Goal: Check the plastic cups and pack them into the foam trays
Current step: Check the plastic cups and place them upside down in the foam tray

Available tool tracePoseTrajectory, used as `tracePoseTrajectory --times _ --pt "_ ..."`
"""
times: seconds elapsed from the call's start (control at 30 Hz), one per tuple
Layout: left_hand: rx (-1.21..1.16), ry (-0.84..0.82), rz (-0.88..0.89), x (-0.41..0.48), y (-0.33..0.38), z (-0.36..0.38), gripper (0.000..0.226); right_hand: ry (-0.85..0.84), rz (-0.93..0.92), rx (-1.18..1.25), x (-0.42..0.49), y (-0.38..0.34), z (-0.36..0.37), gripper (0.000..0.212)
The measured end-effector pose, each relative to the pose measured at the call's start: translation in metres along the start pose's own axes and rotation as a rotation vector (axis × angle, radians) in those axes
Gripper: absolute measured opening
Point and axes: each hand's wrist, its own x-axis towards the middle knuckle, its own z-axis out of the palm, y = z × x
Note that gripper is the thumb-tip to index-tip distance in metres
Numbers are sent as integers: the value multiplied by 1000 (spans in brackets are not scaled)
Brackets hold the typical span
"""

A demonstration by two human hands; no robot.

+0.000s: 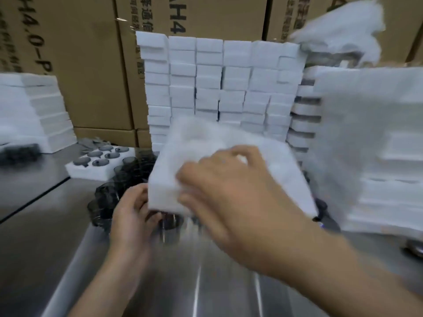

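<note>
The right hand (229,193) is holding a tray (201,138) tilted over the loose cups (107,202) on the tabletop (41,225), likely so it can be set down for filling. Its grip is curling over the tray's near edge. The left hand (134,211) is curling at the tray's lower corner, but blur is hiding whether that grip is holding anything.

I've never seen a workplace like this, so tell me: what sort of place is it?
Probably a factory packing station or warehouse: printed cardboard cartons stacked behind, piles of white foam trays, and dark plastic cups on a steel table.
</note>
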Motion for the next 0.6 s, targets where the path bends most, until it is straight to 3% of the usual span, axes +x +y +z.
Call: tracePoseTrajectory --times 0.07,0.13,0.33,0.47,0.6 --pt "-54 94 27 -2 9 -28 24 -217 -8 24 -16 -24 42 9" --pt "50 86 59 -4 9 -49 24 -369 4 74 -34 -37 84 16" --pt "672 -200 132 5 -1 -61 30 -488 19 132 -51 -29 131 23" --pt "864 -223 249 20 -2 -52 24 -510 28 137 -46 -24 135 27" --pt "1110 -315 239 38 -3 -37 18 -503 -30 147 -49 -21 131 23"
